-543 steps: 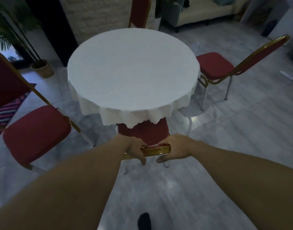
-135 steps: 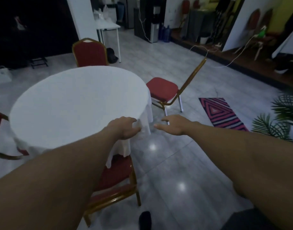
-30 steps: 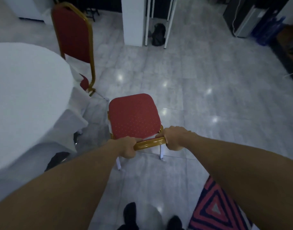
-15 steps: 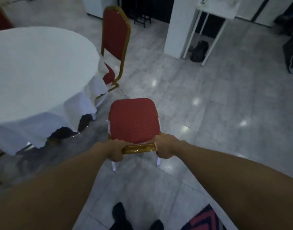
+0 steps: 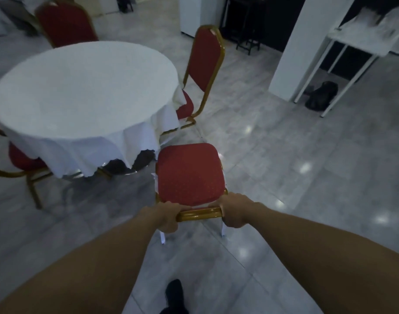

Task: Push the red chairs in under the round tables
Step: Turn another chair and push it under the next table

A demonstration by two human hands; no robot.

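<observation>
A red chair (image 5: pixel 189 171) with a gold frame stands in front of me, its seat just right of the round table (image 5: pixel 85 87) and its white cloth. My left hand (image 5: pixel 168 217) and my right hand (image 5: pixel 236 211) both grip the gold top rail of its backrest. The seat's front edge is close to the hanging cloth but outside it. Another red chair (image 5: pixel 204 62) sits at the table's far right, its seat partly under the cloth. A third red chair (image 5: pixel 24 159) is at the left and a fourth (image 5: pixel 65 21) stands behind the table.
A white pillar (image 5: pixel 291 46) and a white side table (image 5: pixel 361 39) stand at the right, with a dark bag (image 5: pixel 322 95) on the floor beneath it. Grey tiled floor spreads to the right. My shoe (image 5: pixel 174 295) shows at the bottom.
I have turned left with the chair in both hands; the round table now fills more of the view and the chair's seat is nearer its cloth.
</observation>
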